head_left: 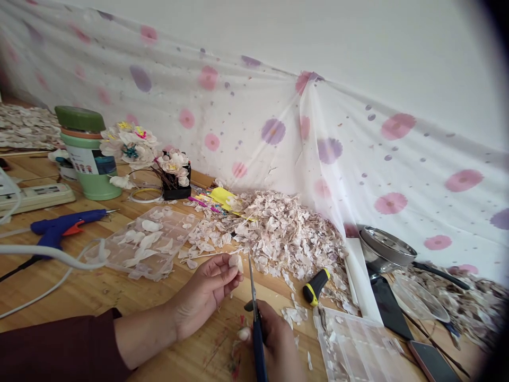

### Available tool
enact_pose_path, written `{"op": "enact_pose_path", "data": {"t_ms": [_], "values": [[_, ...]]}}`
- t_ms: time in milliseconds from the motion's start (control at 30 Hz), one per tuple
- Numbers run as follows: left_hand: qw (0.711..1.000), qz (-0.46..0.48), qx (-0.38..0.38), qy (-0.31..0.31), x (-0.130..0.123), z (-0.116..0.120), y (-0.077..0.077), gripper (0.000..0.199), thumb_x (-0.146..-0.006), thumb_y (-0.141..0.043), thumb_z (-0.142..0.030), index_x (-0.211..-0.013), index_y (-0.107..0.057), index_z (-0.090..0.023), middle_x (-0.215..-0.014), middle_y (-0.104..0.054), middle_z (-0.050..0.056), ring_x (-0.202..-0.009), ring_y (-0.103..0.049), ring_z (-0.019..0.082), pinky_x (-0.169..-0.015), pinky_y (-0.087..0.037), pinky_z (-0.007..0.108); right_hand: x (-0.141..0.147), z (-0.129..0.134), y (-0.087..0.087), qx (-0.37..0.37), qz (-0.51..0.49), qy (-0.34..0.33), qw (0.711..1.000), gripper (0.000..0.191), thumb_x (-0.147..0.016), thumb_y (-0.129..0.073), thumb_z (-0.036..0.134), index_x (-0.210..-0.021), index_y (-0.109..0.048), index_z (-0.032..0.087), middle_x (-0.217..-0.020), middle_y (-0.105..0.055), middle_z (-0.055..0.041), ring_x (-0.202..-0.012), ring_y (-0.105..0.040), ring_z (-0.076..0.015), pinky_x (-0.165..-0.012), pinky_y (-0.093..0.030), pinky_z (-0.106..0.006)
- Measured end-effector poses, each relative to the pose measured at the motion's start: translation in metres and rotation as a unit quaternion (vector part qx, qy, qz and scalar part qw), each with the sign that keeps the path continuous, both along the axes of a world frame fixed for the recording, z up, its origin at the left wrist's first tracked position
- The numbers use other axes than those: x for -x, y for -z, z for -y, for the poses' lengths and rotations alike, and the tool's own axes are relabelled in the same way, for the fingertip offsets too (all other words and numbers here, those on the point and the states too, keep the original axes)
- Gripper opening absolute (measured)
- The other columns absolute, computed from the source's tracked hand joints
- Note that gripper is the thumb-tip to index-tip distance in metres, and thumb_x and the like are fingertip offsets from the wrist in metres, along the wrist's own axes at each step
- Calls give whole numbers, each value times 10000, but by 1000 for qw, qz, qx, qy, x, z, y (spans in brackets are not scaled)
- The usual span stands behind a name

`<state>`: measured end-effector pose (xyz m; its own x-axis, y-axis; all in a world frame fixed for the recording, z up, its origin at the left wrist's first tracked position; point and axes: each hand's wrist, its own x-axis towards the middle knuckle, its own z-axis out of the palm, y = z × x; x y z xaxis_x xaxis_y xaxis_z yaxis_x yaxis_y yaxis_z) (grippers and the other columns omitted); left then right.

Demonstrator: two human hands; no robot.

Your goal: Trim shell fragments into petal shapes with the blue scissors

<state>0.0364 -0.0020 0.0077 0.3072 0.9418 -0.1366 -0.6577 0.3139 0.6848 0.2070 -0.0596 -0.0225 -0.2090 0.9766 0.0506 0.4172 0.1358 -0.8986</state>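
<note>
My left hand (214, 278) pinches a small pale petal-like flake (236, 261) between thumb and fingertips. Just to its right, my right hand (270, 334) grips a pair of scissors (257, 334) with dark blue handles, blades pointing up and away from me. The blades stand beside the flake without visibly cutting into it. Beyond both hands spreads a large heap of pale, dry flakes (286, 228). On the left lies a clear plastic compartment tray (159, 241) with larger flakes on it.
A blue glue gun (66, 225), cables and a power strip (45, 196) lie left. Behind them stand a green container (89, 159) and flowers (135, 146). At right are a yellow-black handle (316, 286), another clear tray (358, 345), a phone (431, 361) and a metal pan (387, 246).
</note>
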Motion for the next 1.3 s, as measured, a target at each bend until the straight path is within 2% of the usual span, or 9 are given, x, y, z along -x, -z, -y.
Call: {"op": "enact_pose_path", "data": {"t_ms": [100, 200, 300, 400, 600, 800, 967, 1133, 1300], "values": [[999, -19, 0, 38, -1, 4, 0, 215, -605, -864, -260, -720, -704, -173, -697, -651, -7, -693, -554, 96, -692, -446, 185, 6, 2, -2, 36, -144, 40, 988, 338, -775, -662, 444, -967, -536, 196, -578, -439, 79, -481, -341, -91, -473, -271, -207], [997, -61, -6, 51, -2, 9, 2, 232, -566, -875, -299, -691, -723, -177, -682, -643, -14, -718, -538, 111, -725, -424, 205, 13, 3, -9, 69, -267, 85, 958, 441, -684, -769, 416, -965, -496, 214, -639, -601, 42, -475, -410, -81, -458, -315, -186], [988, -132, -39, 69, -4, 12, 6, 255, -563, -869, -358, -698, -739, -184, -765, -655, 1, -816, -548, 156, -802, -409, 256, 17, 1, -17, 89, -335, 114, 931, 544, -566, -859, 375, -928, -483, 219, -719, -696, -11, -462, -478, -80, -428, -350, -173], [974, -184, -91, 95, -5, 13, 10, 254, -606, -835, -408, -671, -728, -187, -791, -618, 6, -835, -543, 183, -823, -395, 302, 19, 0, -24, 87, -372, 122, 916, 553, -546, -876, 353, -912, -485, 215, -700, -706, -1, -457, -511, -76, -420, -377, -161], [964, -207, -124, 109, -6, 12, 12, 238, -632, -814, -402, -688, -733, -185, -814, -614, 23, -840, -546, 199, -813, -401, 315, 19, 3, -31, 67, -371, 158, 913, 519, -572, -867, 351, -905, -498, 202, -624, -671, 36, -441, -494, -60, -415, -381, -146], [975, -170, -78, 122, -5, 14, 4, 195, -629, -810, -331, -739, -746, -184, -803, -671, 43, -843, -574, 218, -816, -422, 317, 14, 3, -31, 52, -353, 166, 919, 488, -659, -809, 396, -946, -463, 210, -614, -608, 76, -436, -510, -69, -414, -384, -162], [981, -125, -39, 140, -4, 13, 3, 298, -702, -740, -435, -826, -748, -165, -736, -645, 47, -718, -557, 185, -696, -428, 281, 16, 2, -30, 100, -336, 127, 928, 540, -613, -821, 415, -957, -463, 203, -597, -600, 79, -424, -474, -62, -417, -361, -167], [967, -204, -69, 137, -4, 11, 2, 240, -619, -822, -367, -698, -713, -168, -650, -611, -1, -647, -506, 141, -654, -381, 254, 16, 0, -28, 104, -316, 117, 936, 522, -603, -822, 396, -935, -468, 203, -566, -597, 83, -422, -458, -62, -415, -351, -163], [974, -182, -32, 135, -6, 11, 1, 239, -583, -842, -318, -662, -674, -169, -622, -600, -21, -628, -497, 126, -633, -366, 246, 12, -2, -29, 57, -310, 151, 937, 492, -646, -798, 410, -957, -472, 211, -571, -600, 79, -398, -489, -80, -400, -374, -179]]}}
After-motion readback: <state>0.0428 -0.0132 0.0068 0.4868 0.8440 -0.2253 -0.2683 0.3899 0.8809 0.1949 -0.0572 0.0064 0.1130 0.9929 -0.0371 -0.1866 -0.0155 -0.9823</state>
